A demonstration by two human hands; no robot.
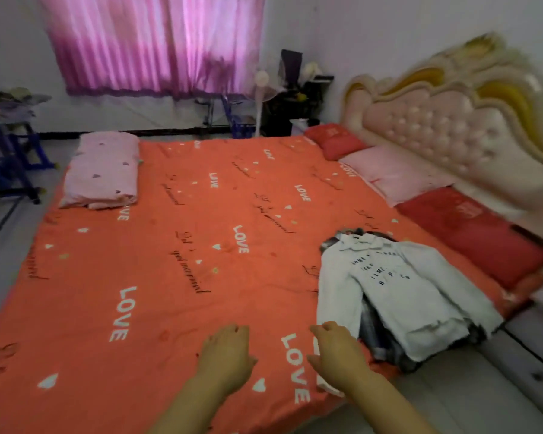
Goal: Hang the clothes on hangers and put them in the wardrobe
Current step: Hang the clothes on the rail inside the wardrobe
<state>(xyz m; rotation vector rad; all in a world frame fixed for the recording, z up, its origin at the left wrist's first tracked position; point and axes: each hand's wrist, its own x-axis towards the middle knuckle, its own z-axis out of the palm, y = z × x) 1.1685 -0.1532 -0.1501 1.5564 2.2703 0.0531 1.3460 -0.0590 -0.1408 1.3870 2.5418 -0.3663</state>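
A pile of clothes lies on the right side of the bed, near its front edge. On top is a white shirt [402,286] with dark lettering, spread flat; darker garments [376,336] show under its hem. No hanger and no wardrobe are in view. My left hand [226,355] hovers over the orange sheet [201,245], fingers relaxed, holding nothing. My right hand [337,352] is stretched out just left of the pile, close to the white sleeve, fingers loosely bent and holding nothing.
A folded pink quilt [104,173] lies at the far left of the bed. Red and pink pillows [398,173] line the padded headboard [452,120] on the right. A standing fan [262,89], dark furniture and a blue rack [10,151] stand beyond; pink curtains hang behind.
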